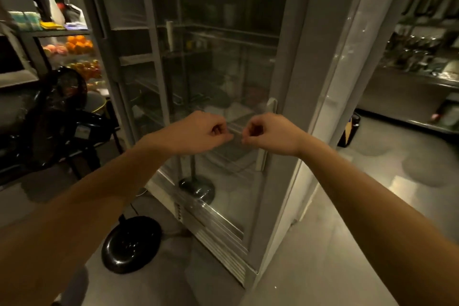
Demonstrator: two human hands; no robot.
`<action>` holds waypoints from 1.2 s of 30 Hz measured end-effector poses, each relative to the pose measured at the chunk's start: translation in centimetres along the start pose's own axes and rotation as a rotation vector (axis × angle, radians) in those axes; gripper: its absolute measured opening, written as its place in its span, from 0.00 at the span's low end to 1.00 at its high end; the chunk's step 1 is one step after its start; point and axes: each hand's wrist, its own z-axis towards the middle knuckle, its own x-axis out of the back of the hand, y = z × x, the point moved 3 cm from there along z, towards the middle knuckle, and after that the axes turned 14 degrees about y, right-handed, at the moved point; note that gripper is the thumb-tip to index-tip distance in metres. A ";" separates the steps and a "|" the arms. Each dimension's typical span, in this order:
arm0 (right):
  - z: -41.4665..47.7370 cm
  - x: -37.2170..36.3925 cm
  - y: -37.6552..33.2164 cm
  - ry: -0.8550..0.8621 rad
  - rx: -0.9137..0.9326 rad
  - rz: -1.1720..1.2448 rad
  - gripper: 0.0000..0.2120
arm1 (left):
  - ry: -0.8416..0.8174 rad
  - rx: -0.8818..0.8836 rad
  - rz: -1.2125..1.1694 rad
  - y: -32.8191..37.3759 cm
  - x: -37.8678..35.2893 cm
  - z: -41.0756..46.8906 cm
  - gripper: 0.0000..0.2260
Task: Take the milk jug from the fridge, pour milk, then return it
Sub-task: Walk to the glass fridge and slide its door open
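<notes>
A tall glass-door fridge (285, 69) stands straight ahead, its door closed and its inside dark. Wire shelves and dim pale containers show through the glass; I cannot pick out a milk jug. A white vertical door handle (269, 117) sits at the door's right edge. My left hand (203, 131) and my right hand (270, 133) hover side by side in front of the glass at handle height, both curled into loose fists with fingertips nearly meeting. Neither hand holds anything or touches the handle.
A black floor fan (59, 112) with a round base (131, 243) stands at the left. Behind it a shelf rack (62, 32) carries oranges, bottles and bags. Steel counters (409, 92) with kitchenware run along the right. A dark bottle (349, 131) stands on the floor.
</notes>
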 end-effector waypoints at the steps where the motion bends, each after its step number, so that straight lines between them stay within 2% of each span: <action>1: 0.0 0.0 0.2 0.001 -0.023 -0.012 0.07 | -0.010 -0.002 -0.016 -0.1 -0.6 0.5 0.07; 9: 0.7 1.0 3.7 0.008 -0.112 -0.112 0.12 | -0.014 -0.110 -0.069 1.3 -3.9 5.8 0.10; 14: 1.0 1.8 5.3 0.011 -0.089 -0.136 0.09 | 0.009 -0.157 -0.108 2.4 -4.5 9.2 0.04; 20: 1.3 2.7 7.4 0.028 -0.082 -0.157 0.09 | 0.152 -0.392 -0.099 5.3 -4.9 13.0 0.04; 28: 1.4 2.3 7.5 0.010 -0.033 -0.144 0.12 | 0.472 -0.759 -0.026 5.9 -6.2 13.8 0.06; 32: 1.1 2.2 7.5 -0.018 -0.045 -0.141 0.10 | 0.505 -0.915 0.037 4.5 -7.5 14.1 0.08; 36: 1.2 2.0 7.5 -0.011 -0.086 -0.190 0.13 | 0.477 -1.007 0.077 2.4 -9.0 14.3 0.10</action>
